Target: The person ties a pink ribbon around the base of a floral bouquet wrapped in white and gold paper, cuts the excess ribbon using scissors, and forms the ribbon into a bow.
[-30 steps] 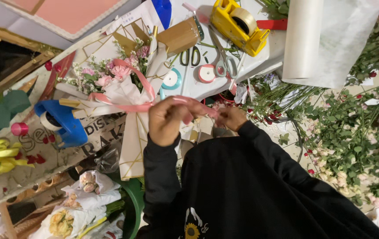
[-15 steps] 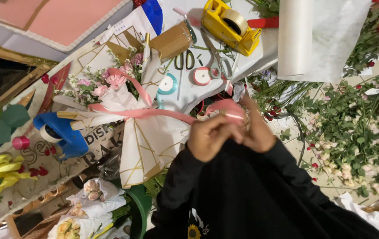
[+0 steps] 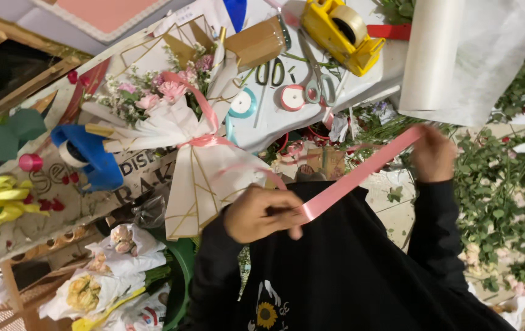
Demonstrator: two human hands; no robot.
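A pink ribbon (image 3: pixel 360 173) runs taut between my two hands. My left hand (image 3: pixel 262 214) pinches its lower end in front of my black sweater. Up to the right, my right hand (image 3: pixel 433 153) grips the other end. The ribbon's thin tail loops back to a bouquet (image 3: pixel 170 116) of pink and white flowers. The bouquet lies on the table in white paper with gold lines (image 3: pixel 204 184), and pink ribbon is tied around its waist. My left hand is just below the bouquet's wrap, not touching it.
A yellow tape dispenser (image 3: pixel 336 27), scissors (image 3: pixel 314 73), ribbon spools (image 3: pixel 292 98) and a cardboard box (image 3: pixel 256 43) lie behind the bouquet. A white paper roll (image 3: pixel 440 55) stands at right. A blue dispenser (image 3: pixel 88 156) is at left, small bouquets (image 3: pixel 115 257) lower left, and cut greenery (image 3: pixel 507 202) at right.
My hands were close together on the ribbon beside the bouquet. They have now drawn apart, with the right hand moving out to the right and stretching the ribbon straight.
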